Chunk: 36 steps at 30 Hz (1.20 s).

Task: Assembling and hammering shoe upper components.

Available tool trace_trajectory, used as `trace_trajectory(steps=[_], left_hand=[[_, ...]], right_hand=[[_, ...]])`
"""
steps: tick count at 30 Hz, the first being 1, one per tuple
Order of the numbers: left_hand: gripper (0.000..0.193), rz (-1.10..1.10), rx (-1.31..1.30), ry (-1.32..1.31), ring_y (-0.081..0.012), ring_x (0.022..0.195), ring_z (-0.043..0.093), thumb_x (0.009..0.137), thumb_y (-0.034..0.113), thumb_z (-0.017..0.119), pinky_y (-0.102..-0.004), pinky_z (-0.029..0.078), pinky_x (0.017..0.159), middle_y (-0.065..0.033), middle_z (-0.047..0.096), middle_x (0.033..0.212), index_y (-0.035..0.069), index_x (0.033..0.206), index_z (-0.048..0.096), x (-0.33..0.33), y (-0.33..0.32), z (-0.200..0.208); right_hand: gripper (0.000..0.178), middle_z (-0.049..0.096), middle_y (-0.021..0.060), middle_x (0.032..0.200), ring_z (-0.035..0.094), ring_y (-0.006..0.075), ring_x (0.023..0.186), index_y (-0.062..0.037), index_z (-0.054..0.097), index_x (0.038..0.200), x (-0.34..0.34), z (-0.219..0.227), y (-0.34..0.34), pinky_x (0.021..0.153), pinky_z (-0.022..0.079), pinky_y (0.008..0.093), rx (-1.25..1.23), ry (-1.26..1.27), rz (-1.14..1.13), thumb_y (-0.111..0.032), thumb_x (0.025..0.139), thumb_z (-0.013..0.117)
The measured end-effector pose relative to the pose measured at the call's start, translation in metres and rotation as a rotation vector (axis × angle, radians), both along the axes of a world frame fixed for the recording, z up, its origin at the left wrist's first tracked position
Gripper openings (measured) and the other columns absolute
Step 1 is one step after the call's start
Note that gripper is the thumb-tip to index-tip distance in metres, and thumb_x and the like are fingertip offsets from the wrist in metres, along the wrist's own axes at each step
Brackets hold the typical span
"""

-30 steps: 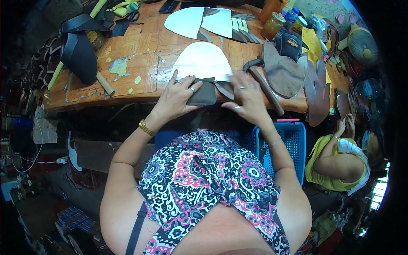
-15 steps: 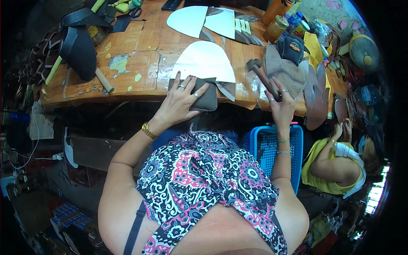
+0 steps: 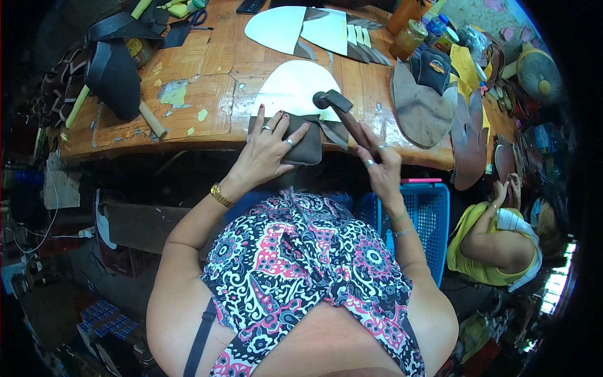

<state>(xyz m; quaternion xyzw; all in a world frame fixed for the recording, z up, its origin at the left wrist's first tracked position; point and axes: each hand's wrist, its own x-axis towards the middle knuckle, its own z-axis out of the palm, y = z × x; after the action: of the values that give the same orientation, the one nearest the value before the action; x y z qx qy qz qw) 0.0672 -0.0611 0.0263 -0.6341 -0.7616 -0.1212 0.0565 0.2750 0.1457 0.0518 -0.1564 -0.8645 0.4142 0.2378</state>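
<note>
"While the right hand (image 3: 382, 162) is wrapped round the hammer (image 3: 355, 125), how should it handle?"

"Head-heavy and hard, I'd judge — best gripped low on the handle, as here. Its head is over the white rounded panel (image 3: 292, 81) near the bench (image 3: 207, 129) edge."

"And the dark grey leather-like piece (image 3: 306, 151)?"

"Probably light and pliable — best pinned flat. The left hand (image 3: 275, 143) lies on it, fingers apart, by the panel's lower edge."

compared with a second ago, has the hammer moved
Yes, leftward across the wooden table: the hammer, which lay beside the grey-brown leather, now overlaps the white rounded piece in view, held in the right hand.
</note>
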Motion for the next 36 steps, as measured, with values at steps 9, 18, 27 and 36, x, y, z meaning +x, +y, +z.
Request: trace_trajectory(steps=[9, 18, 27, 36], left_hand=[[0.092, 0.019, 0.033, -0.016, -0.0342, 0.139, 0.045, 0.078, 0.044, 0.081, -0.0635, 0.012, 0.124, -0.0189, 0.052, 0.137, 0.025, 0.158, 0.039, 0.0, 0.004, -0.002], [0.086, 0.035, 0.096, 0.013, -0.0306, 0.137, 0.046, 0.081, 0.046, 0.078, -0.0604, 0.005, 0.125, -0.0158, 0.053, 0.132, 0.026, 0.156, 0.042, 0.005, 0.001, -0.011], [0.081, 0.074, 0.091, 0.072, -0.0282, 0.139, 0.042, 0.085, 0.051, 0.072, -0.0576, 0.003, 0.124, -0.0148, 0.052, 0.132, 0.027, 0.156, 0.043, 0.008, 0.002, -0.015], [0.084, 0.094, 0.076, 0.096, -0.0271, 0.143, 0.036, 0.082, 0.051, 0.076, -0.0553, 0.007, 0.122, -0.0129, 0.049, 0.136, 0.028, 0.156, 0.043, 0.013, -0.002, -0.019]], right_hand=[[0.052, 0.067, 0.0231, 0.13, 0.068, 0.0356, 0.115, -0.0086, 0.059, 0.143, -0.015, -0.018, -0.016, 0.096, 0.052, 0.0381, 0.076, 0.102, 0.033, -0.008, 0.092, 0.071], [0.054, 0.068, 0.0186, 0.13, 0.069, 0.0282, 0.118, -0.0044, 0.057, 0.143, -0.011, -0.006, -0.019, 0.095, 0.054, 0.0371, 0.135, 0.162, 0.014, -0.004, 0.091, 0.072], [0.051, 0.07, 0.0199, 0.124, 0.071, 0.0313, 0.111, -0.0033, 0.059, 0.141, -0.014, -0.002, -0.017, 0.093, 0.054, 0.037, 0.073, 0.338, 0.02, -0.008, 0.091, 0.073], [0.05, 0.071, 0.0198, 0.118, 0.072, 0.0332, 0.105, -0.0073, 0.06, 0.14, -0.014, 0.002, -0.013, 0.09, 0.055, 0.0363, 0.097, 0.207, 0.069, -0.005, 0.091, 0.072]])
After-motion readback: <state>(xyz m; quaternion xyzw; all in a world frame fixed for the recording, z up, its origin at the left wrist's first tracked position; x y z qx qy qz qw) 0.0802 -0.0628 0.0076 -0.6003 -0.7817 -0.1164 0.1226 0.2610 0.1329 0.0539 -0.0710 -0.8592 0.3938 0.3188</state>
